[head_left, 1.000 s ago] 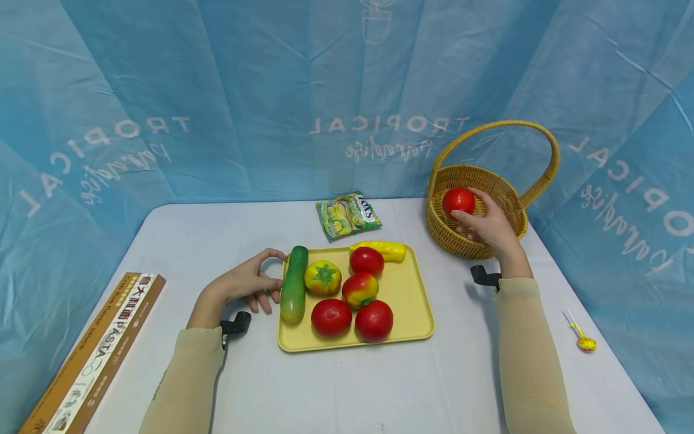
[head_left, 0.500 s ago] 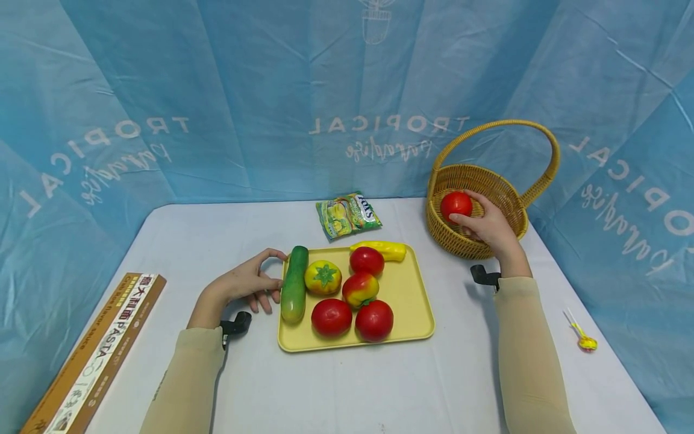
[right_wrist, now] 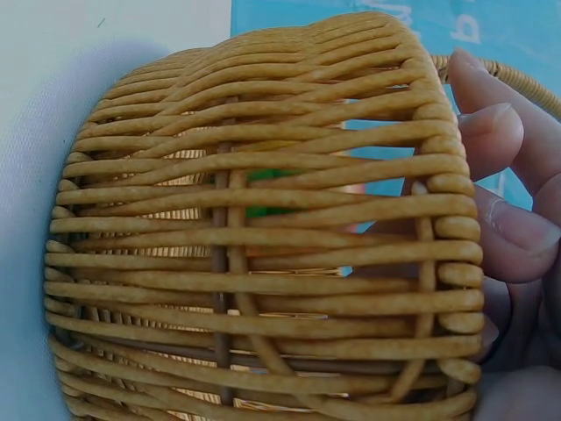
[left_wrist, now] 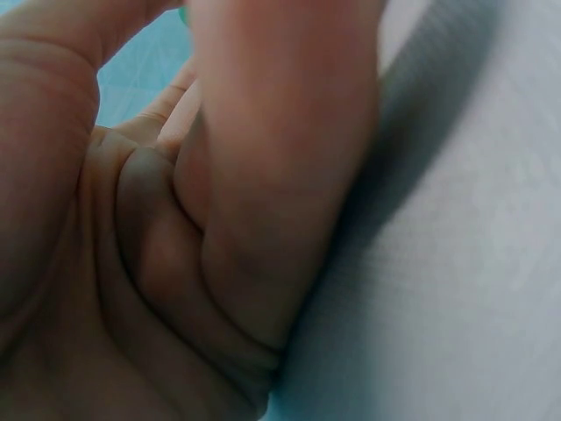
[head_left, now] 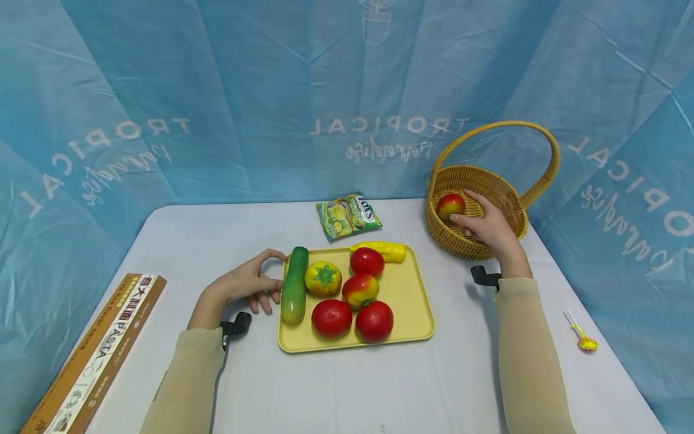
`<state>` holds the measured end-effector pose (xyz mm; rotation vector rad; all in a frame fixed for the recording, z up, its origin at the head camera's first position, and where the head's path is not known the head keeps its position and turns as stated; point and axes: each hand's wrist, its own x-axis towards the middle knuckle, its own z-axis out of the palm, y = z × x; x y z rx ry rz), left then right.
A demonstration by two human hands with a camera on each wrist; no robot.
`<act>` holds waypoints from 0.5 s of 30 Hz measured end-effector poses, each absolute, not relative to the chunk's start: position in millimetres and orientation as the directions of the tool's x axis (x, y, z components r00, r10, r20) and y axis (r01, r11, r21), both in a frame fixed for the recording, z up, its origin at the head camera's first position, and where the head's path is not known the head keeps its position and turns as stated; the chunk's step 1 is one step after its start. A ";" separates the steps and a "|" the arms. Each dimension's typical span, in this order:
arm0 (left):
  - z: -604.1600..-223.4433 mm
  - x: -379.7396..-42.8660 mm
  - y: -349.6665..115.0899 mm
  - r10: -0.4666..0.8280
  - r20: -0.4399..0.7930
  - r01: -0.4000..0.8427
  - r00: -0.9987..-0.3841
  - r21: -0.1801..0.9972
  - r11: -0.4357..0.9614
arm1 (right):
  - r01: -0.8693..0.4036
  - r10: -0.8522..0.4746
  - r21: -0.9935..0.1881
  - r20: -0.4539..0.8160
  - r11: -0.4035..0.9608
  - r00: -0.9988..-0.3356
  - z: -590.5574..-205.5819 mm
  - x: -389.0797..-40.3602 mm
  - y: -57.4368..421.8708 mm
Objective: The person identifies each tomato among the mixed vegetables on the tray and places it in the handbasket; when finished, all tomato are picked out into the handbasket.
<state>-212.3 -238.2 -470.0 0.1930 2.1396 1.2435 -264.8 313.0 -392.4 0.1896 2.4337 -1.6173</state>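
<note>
My right hand reaches into the wicker basket, fingers spread, with a round red-and-yellow toy tomato lying low in the basket just beyond the thumb and index fingertips. In the right wrist view the fingers show past the rim, and green on the tomato shows through the weave. My left hand is at the left edge of the yellow tray, its thumb and index fingertips touching the rim beside a green toy cucumber. The left wrist view shows loosely bent fingers above the white cloth.
On the tray are a yellow-green-topped toy tomato, several red ones and a yellow banana-like piece. A green snack packet lies behind it. A pasta box is at left, a lollipop at right. The basket's tall handle arches over it.
The toy tomato has left the right hand's fingertips, sunk lower and left in the basket, and turned to show yellow. The left hand has not moved.
</note>
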 end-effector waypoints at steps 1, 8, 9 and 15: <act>-469.9 -212.4 -238.2 0.425 -0.460 -0.189 -0.780 0.820 0.540 | 0.223 -0.012 -0.896 -0.247 0.384 -0.969 -391.5 -264.2 312.8; -468.8 -212.4 -237.7 0.418 -0.466 -0.196 -0.780 0.816 0.544 | 0.211 -0.027 -0.905 -0.237 0.370 -0.971 -388.7 -261.4 312.1; -468.7 -212.2 -237.6 0.417 -0.466 -0.196 -0.780 0.815 0.545 | 0.208 -0.031 -0.905 -0.235 0.371 -0.971 -388.9 -261.2 312.2; -469.8 -211.9 -237.9 0.424 -0.459 -0.190 -0.781 0.821 0.538 | 0.183 -0.041 -0.908 -0.214 0.376 -0.976 -384.6 -256.3 309.4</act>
